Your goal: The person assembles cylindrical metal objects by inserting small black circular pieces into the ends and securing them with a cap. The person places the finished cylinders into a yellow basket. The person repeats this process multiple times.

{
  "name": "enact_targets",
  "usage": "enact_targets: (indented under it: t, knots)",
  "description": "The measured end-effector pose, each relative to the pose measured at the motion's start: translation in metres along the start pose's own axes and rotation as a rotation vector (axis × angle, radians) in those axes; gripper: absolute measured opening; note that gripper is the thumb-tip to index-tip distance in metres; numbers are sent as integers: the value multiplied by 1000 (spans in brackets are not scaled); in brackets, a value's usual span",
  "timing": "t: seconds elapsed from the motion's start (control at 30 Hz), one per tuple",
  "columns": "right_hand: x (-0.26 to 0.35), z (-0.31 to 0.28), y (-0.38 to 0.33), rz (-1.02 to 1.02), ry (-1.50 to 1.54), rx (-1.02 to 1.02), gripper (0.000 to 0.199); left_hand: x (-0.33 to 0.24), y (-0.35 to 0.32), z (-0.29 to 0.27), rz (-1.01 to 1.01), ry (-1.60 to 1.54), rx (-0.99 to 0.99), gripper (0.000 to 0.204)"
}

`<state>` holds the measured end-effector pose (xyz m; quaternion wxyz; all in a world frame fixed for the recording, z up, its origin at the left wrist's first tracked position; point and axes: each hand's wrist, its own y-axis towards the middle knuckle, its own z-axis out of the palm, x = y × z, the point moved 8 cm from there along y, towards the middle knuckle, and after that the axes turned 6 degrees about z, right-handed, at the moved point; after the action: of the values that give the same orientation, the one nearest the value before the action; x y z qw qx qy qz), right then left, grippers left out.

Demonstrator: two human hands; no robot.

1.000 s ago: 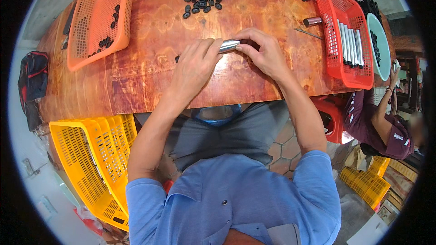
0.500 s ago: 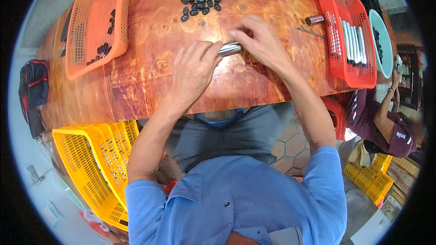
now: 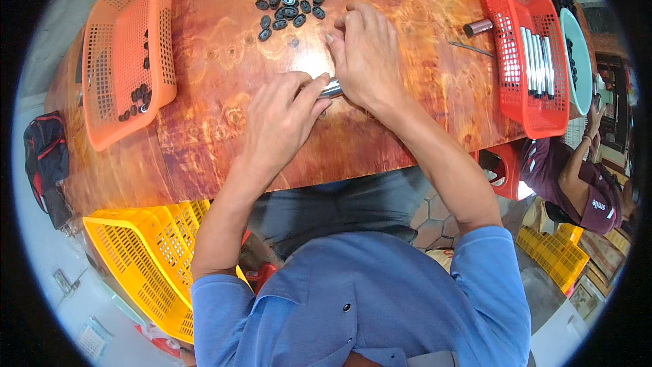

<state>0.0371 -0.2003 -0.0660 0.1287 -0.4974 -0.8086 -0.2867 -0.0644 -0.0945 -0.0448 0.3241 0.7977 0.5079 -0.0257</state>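
My left hand (image 3: 280,119) is closed around a shiny metal tube (image 3: 331,89) just above the wooden table, thumb and fingers on its left end. The tube's right end disappears behind the heel of my right hand (image 3: 369,58). That hand reaches away from me toward a loose pile of black oval caps (image 3: 288,0). Its fingers are bent, with a gap between thumb and forefinger and nothing visible between them. The fingertips stay short of the pile.
An orange basket (image 3: 92,112) with a few black pieces stands at left. At right are a red basket (image 3: 543,121) of shiny tubes, a pale green basin (image 3: 581,88), a thin rod (image 3: 472,48) and a dark tube (image 3: 478,27). Yellow crates (image 3: 132,278) sit below the table; another person (image 3: 574,183) is at right.
The fingers of my right hand have left the tube's end and stretched toward the caps. My left hand has drawn the tube slightly nearer to me. The whole view has shifted a little.
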Motion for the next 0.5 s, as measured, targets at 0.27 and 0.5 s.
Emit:
enact_targets:
  t: [0.27,0.5]
  knots:
    - [4,-1,-4,-38,12,-11,34,1,-5,2,-8,-24,8,38]
    - [5,-3,-5,-94,13,-2,37,-7,-3,3,54,67,13,36]
